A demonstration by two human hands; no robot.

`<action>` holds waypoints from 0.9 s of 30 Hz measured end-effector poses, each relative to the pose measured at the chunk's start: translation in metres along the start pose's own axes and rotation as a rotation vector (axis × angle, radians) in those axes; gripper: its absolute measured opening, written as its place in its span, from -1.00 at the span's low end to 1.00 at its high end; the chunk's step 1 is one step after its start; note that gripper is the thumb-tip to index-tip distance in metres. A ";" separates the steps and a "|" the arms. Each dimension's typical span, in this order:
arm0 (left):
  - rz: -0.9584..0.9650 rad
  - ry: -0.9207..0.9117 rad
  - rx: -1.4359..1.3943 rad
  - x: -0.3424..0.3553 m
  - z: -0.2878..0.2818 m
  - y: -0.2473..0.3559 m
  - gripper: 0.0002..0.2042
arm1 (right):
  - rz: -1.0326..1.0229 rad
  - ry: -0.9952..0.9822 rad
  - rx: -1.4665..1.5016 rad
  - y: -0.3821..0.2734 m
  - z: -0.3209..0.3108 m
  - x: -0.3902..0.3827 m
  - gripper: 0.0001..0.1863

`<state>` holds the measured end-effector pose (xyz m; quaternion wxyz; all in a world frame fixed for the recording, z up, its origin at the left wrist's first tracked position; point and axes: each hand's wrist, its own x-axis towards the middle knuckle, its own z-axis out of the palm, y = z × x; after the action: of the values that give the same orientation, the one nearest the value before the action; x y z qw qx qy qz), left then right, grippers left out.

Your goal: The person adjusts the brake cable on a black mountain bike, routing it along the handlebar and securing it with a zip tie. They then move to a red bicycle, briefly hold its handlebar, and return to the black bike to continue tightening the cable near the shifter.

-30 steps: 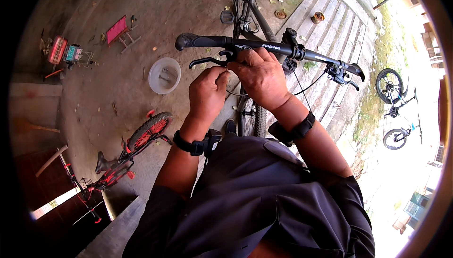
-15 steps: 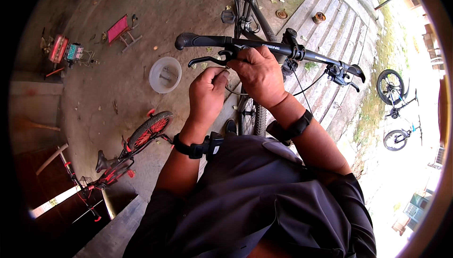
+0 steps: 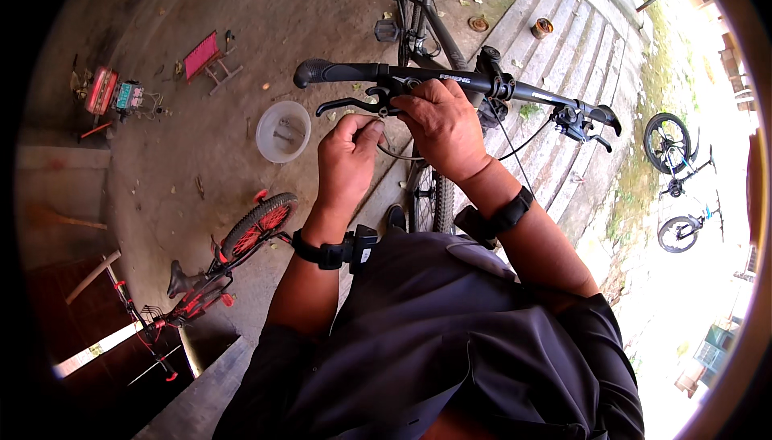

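Little has moved since the earlier frames: both hands stay at the brake lever (image 3: pixel 347 105) on the black handlebar (image 3: pixel 450 80). From the head view, the left hand (image 3: pixel 347 157) seems to pinch a thin cable (image 3: pixel 394 153) just beneath the lever, fingers pressed together. The right hand (image 3: pixel 441 125) curls over the lever clamp. The cable hangs loose, so fitting looks unfinished. A clear plastic bowl (image 3: pixel 283 131) sits on the floor.

Plastic bowl (image 3: pixel 283 131), red bicycle (image 3: pixel 213 259), perhaps toys (image 3: pixel 115 94).
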<state>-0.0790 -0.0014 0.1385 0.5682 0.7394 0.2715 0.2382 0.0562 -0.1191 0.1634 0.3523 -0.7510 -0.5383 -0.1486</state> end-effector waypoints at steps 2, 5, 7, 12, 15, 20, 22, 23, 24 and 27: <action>-0.041 -0.015 -0.040 0.000 -0.001 0.000 -0.91 | 0.002 -0.004 0.016 -0.001 -0.001 0.001 -0.80; 0.020 -0.007 0.015 -0.002 0.001 0.003 -0.91 | 0.008 -0.011 0.042 0.001 -0.001 0.000 -0.80; 0.038 -0.003 0.038 -0.002 0.002 0.004 -0.90 | 0.012 -0.014 0.032 0.001 -0.003 0.001 -0.79; 0.062 0.002 0.054 -0.003 0.002 0.003 -0.90 | 0.018 -0.026 0.034 0.001 -0.002 0.000 -0.78; 0.064 0.010 0.030 -0.005 0.003 0.007 -0.90 | 0.022 -0.019 0.048 0.001 -0.003 0.001 -0.77; -0.106 0.041 -0.285 -0.009 0.015 0.001 -0.90 | 0.050 0.006 0.096 -0.004 -0.007 0.000 -0.73; -0.113 0.027 -0.353 -0.009 0.015 -0.004 -0.91 | 0.057 0.015 0.104 -0.008 -0.009 -0.009 -0.74; -0.115 0.021 -0.387 -0.009 0.014 -0.005 -0.92 | 0.060 0.020 0.109 -0.010 -0.010 -0.013 -0.74; -0.127 0.011 -0.373 -0.009 0.013 -0.005 -0.92 | 0.054 0.006 0.141 -0.015 -0.012 -0.018 -0.74; -0.135 -0.013 -0.380 -0.007 0.013 -0.003 -0.92 | 0.111 -0.063 0.204 -0.027 -0.015 -0.030 -0.80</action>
<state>-0.0760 -0.0151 0.1321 0.7140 0.6005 0.2668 0.2418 0.0229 -0.1458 0.1657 0.4175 -0.7441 -0.5192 -0.0495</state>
